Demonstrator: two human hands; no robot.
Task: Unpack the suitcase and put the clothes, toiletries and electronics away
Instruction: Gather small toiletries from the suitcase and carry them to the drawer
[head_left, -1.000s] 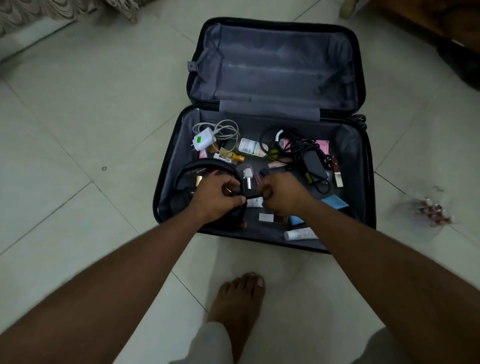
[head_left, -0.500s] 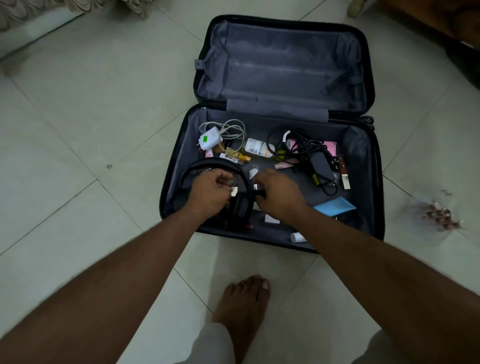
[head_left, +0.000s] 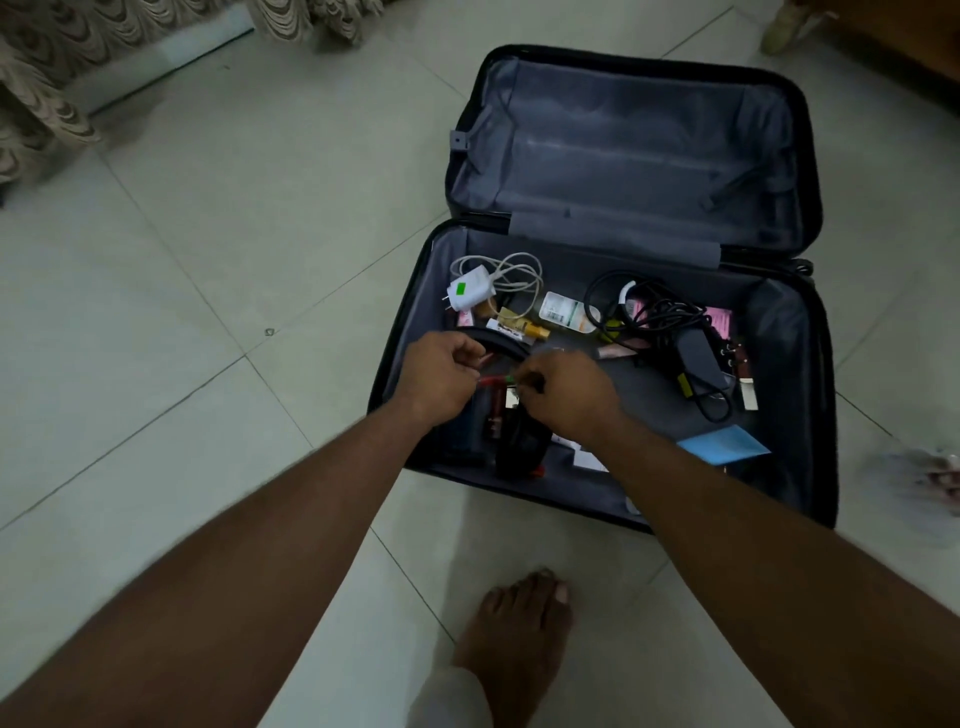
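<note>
While one open suitcase (head_left: 631, 156) fills the frame's centre-right, we see two hands: left hand (head_left: 439, 376) and right hand (head_left: 569, 397), each grip clamped on one black headphones (head_left: 511, 415).

Open black suitcase (head_left: 810, 156) on floor holds headphones (head_left: 511, 447), chargers, toiletries.
</note>
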